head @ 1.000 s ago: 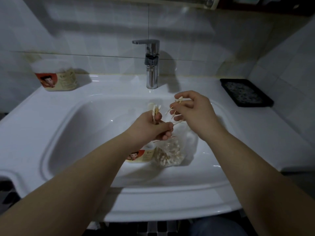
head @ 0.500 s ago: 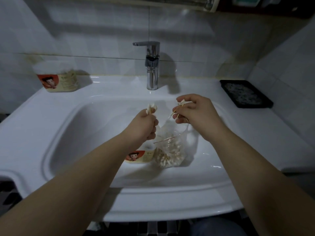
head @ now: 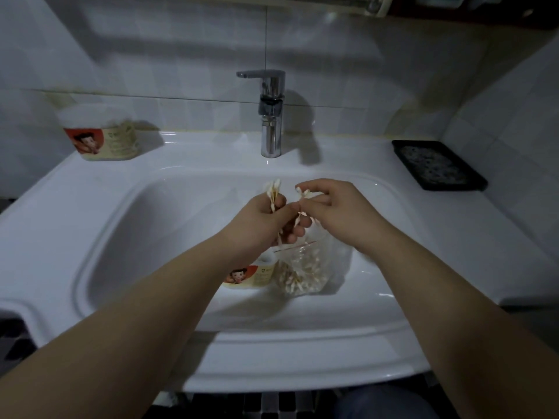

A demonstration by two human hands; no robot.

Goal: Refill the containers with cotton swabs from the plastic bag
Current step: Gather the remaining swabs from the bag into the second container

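Observation:
Over the white sink basin (head: 127, 237), my left hand (head: 260, 225) grips an upright bunch of cotton swabs (head: 273, 192). My right hand (head: 332, 210) pinches a few more cotton swabs (head: 304, 193) right beside it, fingertips touching the left hand. Below them in the basin lies a clear plastic bag (head: 305, 273) full of swabs. A small labelled container (head: 251, 276) stands next to the bag, partly hidden under my left wrist. A second labelled container (head: 99, 134) stands on the back left ledge.
A chrome faucet (head: 270, 116) rises behind the basin at centre. A black tray (head: 437, 164) lies on the right ledge by the tiled wall. The sink's front rim (head: 287, 370) is close to my body.
My right hand has moved left to meet the left hand. The left hand's swab bunch now sticks up higher than half a second ago.

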